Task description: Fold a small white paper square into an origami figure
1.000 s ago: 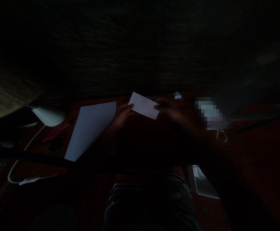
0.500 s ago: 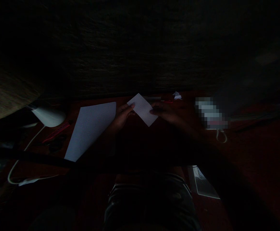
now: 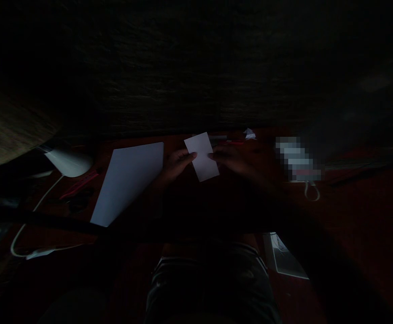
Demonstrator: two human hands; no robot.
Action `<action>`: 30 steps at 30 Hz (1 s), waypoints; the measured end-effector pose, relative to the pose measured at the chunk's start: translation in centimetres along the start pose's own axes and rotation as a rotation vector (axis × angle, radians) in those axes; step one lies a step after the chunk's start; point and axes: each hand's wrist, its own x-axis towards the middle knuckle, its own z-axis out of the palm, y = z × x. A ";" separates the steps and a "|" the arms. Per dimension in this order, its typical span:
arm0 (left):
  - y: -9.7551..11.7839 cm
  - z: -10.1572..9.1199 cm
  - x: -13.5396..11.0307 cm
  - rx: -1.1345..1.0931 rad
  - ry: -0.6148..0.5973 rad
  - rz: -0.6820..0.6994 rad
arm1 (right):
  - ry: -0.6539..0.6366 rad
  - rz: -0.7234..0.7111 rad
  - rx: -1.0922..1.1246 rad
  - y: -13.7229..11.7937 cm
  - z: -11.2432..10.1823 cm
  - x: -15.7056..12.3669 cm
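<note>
Through my head feed I get a dark, rough-textured surface (image 3: 196,76) filling the upper half, and below it a reddish table (image 3: 267,146) in very low light. Dark shorts with pale stripes (image 3: 213,283) show at the bottom. On the table I see a large white sheet (image 3: 129,180), its right edge beside the left forearm. At lower right sits a pale-edged shape (image 3: 289,263), perhaps a container, with something whitish at its upper end; the arm partly covers it, so I can't tell what. A pixelated pale item (image 3: 297,159) lies farther up. The small white paper (image 3: 202,164) is held at mid-table, tilted, between both hands: my left hand (image 3: 178,163) pinches its left edge, my right hand (image 3: 228,158) grips its right edge, the two apart. Beyond them lies a crumpled white scrap (image 3: 249,134).
</note>
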 end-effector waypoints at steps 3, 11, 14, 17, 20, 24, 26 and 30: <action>0.0 0.0 0.0 -0.043 -0.017 0.055 | 0.012 -0.008 0.013 0.3 0.1 0.3; -0.2 -0.3 0.2 0.022 0.003 0.110 | 0.025 0.016 0.071 0.3 0.6 0.4; -0.3 -0.4 0.3 0.027 0.019 0.103 | 0.059 0.033 0.102 0.4 0.6 0.4; -0.4 -0.5 0.4 -0.001 0.028 0.081 | 0.078 0.040 0.124 0.4 0.4 0.5; -0.5 -0.5 0.4 -0.041 0.035 0.054 | 0.087 0.046 0.142 0.5 0.3 0.6; -0.6 -0.5 0.4 -0.113 0.006 0.047 | 0.091 0.034 0.163 0.5 0.2 0.3; -0.6 -0.5 0.4 -0.147 -0.028 0.058 | 0.081 0.027 0.175 0.3 0.1 0.1; -0.6 -0.4 0.4 -0.256 -0.078 0.086 | 0.061 0.014 0.234 0.3 -0.1 -0.1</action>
